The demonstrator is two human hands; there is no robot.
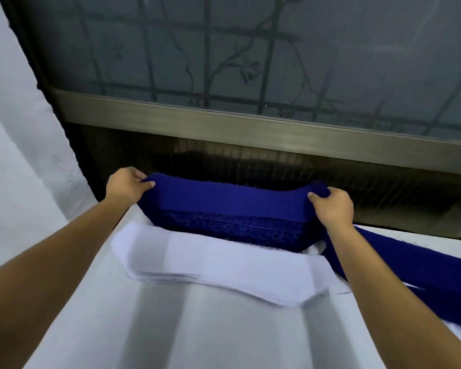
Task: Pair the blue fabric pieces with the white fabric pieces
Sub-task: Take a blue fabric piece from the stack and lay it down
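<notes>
**Both hands hold the top blue strip by its ends**

The long dark-blue knitted fabric strip (224,198) spans the gap between the two sets of fingers. The left hand (125,186) pinches one end between thumb and curled fingers (149,184), and the right hand (333,206) grips the other. Directly beneath the fingers sits the stack of blue fabric pieces (237,231). On the near side of the fingers, against that stack, lies the pile of white fabric pieces (224,265) on the white cloth-covered worktop (197,328). More loose blue strips (410,259) run under the right forearm. Beyond the fingers stands a frosted barred window (250,62).
</notes>
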